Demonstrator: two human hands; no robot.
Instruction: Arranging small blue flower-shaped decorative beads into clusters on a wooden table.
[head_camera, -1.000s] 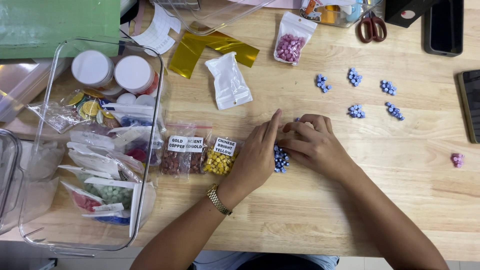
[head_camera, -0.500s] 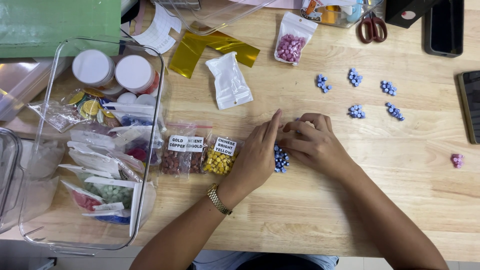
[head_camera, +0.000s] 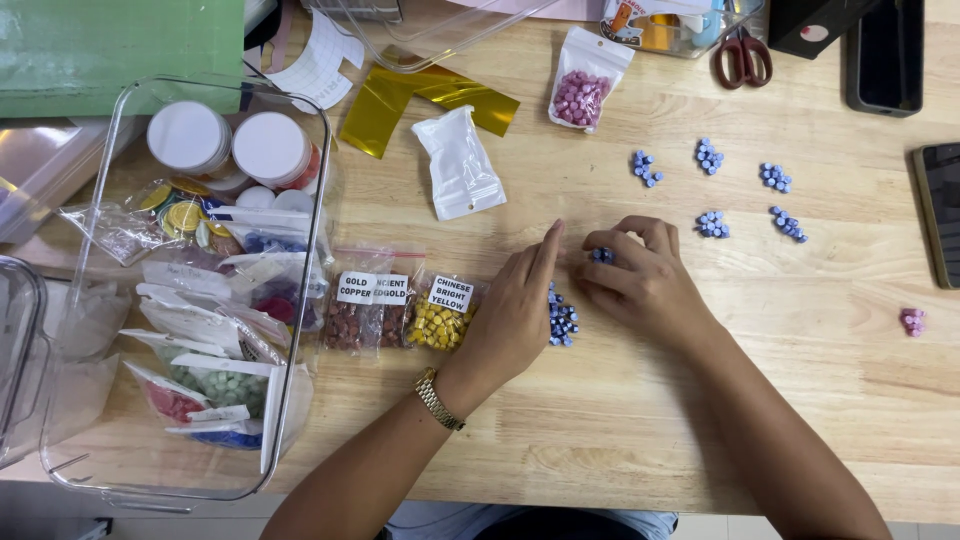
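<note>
My left hand (head_camera: 512, 310) rests flat on the wooden table (head_camera: 620, 440), fingers together, beside a small pile of blue beads (head_camera: 561, 318). My right hand (head_camera: 640, 275) curls just right of that pile, its fingertips pinching a few blue beads (head_camera: 601, 256). Several small clusters of the same blue beads (head_camera: 709, 157) lie spread out farther back on the table. A gold watch (head_camera: 438, 398) is on my left wrist.
Small bags of brown (head_camera: 345, 320) and yellow beads (head_camera: 437, 322) lie left of my hands. A clear plastic box (head_camera: 310, 200) with jars and bead bags stands at left. A white pouch (head_camera: 460, 175), gold foil (head_camera: 400, 95), pink bead bag (head_camera: 582, 95), scissors (head_camera: 742, 55), phones (head_camera: 880, 60) and one pink cluster (head_camera: 912, 320) are around.
</note>
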